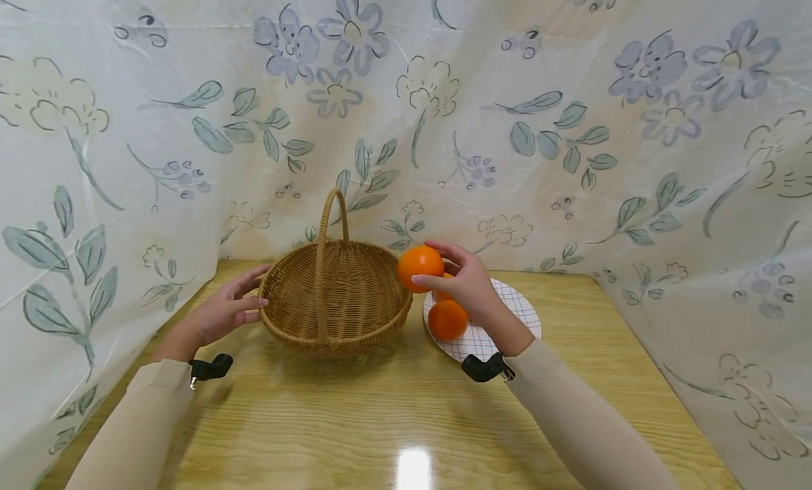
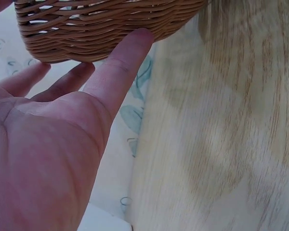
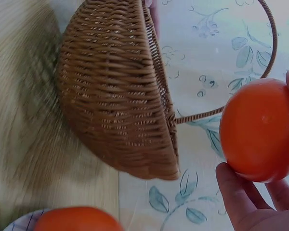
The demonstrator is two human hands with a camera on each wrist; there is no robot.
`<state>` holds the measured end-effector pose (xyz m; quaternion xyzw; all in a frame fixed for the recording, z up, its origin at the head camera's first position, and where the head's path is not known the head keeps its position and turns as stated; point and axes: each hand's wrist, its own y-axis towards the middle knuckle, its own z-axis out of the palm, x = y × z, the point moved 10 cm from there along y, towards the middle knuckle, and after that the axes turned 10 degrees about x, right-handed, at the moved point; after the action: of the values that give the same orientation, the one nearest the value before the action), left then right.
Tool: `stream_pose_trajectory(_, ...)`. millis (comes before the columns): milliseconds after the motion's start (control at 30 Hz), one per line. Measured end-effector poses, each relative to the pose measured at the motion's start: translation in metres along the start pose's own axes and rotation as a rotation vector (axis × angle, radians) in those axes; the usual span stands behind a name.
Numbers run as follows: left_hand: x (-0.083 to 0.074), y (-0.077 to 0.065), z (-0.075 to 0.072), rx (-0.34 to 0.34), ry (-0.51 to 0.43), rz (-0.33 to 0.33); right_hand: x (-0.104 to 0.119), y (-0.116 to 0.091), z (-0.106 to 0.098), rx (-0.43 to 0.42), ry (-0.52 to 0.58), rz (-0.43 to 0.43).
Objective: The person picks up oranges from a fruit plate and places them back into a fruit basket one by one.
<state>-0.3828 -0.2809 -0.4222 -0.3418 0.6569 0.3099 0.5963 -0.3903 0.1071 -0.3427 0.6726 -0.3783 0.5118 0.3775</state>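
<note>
An orange (image 1: 421, 268) is held by my right hand (image 1: 466, 284), between thumb and fingers, off the table by the basket's right rim. In the right wrist view this orange (image 3: 260, 130) appears apart from the wicker basket (image 3: 115, 91). More orange colour shows behind the fingers; I cannot tell whether that fruit is held or lies on the plate. Another orange (image 1: 447, 320) lies on the checked plate (image 1: 517, 307). My left hand (image 1: 222, 310) touches the left side of the basket (image 1: 336, 345), its thumb extended against the weave (image 2: 111, 29).
The wooden table (image 1: 355, 419) carries the basket and plate side by side. An arched handle (image 1: 322, 278) rises over the basket's middle. Floral cloth (image 1: 444, 123) hangs behind the table and along both sides. Black wrist mounts (image 1: 485, 367) sit at both sleeves.
</note>
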Motion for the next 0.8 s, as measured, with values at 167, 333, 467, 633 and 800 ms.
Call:
stream_pose_trajectory(167,-0.001,-0.001,0.002,0.013,-0.026,0.03,0.004,0.013,0.009,0.011,0.011,0.015)
stream_pose_trajectory(333,-0.003,0.0,0.003,0.028,-0.042,0.048,0.007,0.026,0.019,0.027,0.029,0.006)
stream_pose_trajectory(467,-0.002,0.001,0.003,0.031,-0.037,0.043,0.009,0.035,0.028,0.038,0.062,-0.01)
stream_pose_trajectory(633,0.0,0.001,0.001,0.029,-0.025,0.047,0.009,0.047,0.039,0.053,0.08,-0.014)
stream_pose_trajectory(800,0.002,0.001,-0.002,0.017,-0.015,0.037,0.009,0.059,0.053,0.062,0.073,0.001)
